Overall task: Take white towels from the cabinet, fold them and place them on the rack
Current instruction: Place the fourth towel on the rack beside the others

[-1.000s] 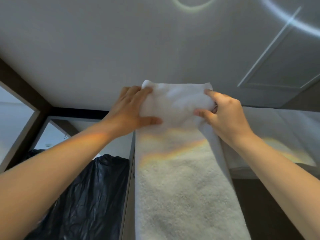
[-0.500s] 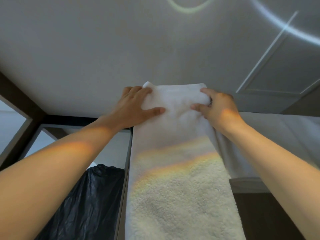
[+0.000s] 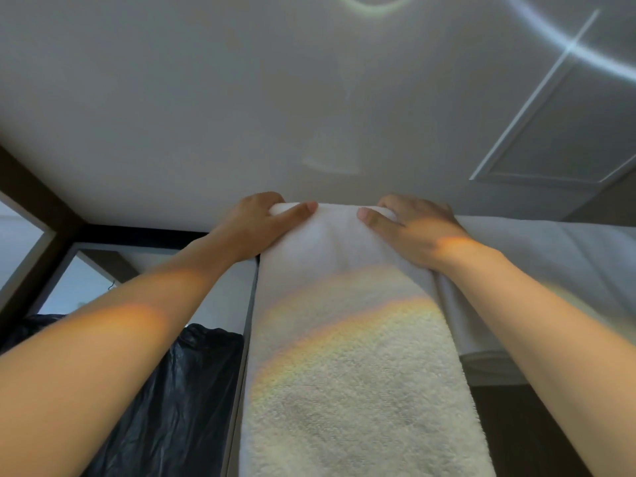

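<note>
While both hands sit at the top fold of the white towel (image 3: 347, 356), the step in hand looks like the last one: setting the folded towel in its place on the rack.

Seen from the head camera, the towel hangs as a long folded strip from the top fold, high up near the ceiling (image 3: 309, 98), down toward the bottom edge of the picture. Whatever bears it is hidden under the cloth, so I cannot tell whether it already rests on the rack or is only held there.

The left hand (image 3: 261, 225) grips the left end of the fold, thumb on the near face and fingers curled over the top, out of sight behind. The right hand (image 3: 416, 228) grips the right end the same way, its thumb pointing toward the other thumb, with a gap of bare towel between them.

Just beside the towel on the right lies a second white cloth (image 3: 550, 263), touching or nearly touching it. On the left, lower down, is a black bag (image 3: 172, 390), and past it a dark frame (image 3: 34, 208).

Next, I judge, the fold needs squaring, both sides hanging evenly, before the hands let go together.
</note>
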Demonstrator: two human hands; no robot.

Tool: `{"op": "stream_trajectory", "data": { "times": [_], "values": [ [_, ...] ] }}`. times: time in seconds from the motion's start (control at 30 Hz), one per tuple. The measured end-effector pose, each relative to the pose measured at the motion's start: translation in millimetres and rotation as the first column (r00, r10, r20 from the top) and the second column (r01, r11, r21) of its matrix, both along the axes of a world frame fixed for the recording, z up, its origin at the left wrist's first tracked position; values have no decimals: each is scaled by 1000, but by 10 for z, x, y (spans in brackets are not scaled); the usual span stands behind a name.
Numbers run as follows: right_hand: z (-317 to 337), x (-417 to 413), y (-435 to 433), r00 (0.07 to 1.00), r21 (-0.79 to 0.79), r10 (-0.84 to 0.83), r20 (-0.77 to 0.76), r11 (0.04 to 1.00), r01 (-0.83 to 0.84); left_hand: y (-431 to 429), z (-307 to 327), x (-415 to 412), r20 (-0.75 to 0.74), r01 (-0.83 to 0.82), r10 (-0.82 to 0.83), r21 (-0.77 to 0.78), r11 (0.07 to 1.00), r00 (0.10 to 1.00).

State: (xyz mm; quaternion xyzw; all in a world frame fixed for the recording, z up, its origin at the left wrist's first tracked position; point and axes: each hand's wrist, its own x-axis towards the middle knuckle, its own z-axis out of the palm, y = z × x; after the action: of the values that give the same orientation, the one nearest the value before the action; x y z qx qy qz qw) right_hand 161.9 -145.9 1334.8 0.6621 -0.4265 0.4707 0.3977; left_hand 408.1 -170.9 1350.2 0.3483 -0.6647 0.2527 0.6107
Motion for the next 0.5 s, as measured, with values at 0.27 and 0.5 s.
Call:
{"op": "stream_trajectory", "data": {
  "times": [0.27,0.5],
  "values": [
    [-42,53,32,999,15,-49,-1,999,49,95,-574,40,-136,-51,37,-102,993,990],
    [-55,4,69,1000,56,15,12,998,-16,112,-896,-40,-326,510,-449,130,850,832]
  ]
}}
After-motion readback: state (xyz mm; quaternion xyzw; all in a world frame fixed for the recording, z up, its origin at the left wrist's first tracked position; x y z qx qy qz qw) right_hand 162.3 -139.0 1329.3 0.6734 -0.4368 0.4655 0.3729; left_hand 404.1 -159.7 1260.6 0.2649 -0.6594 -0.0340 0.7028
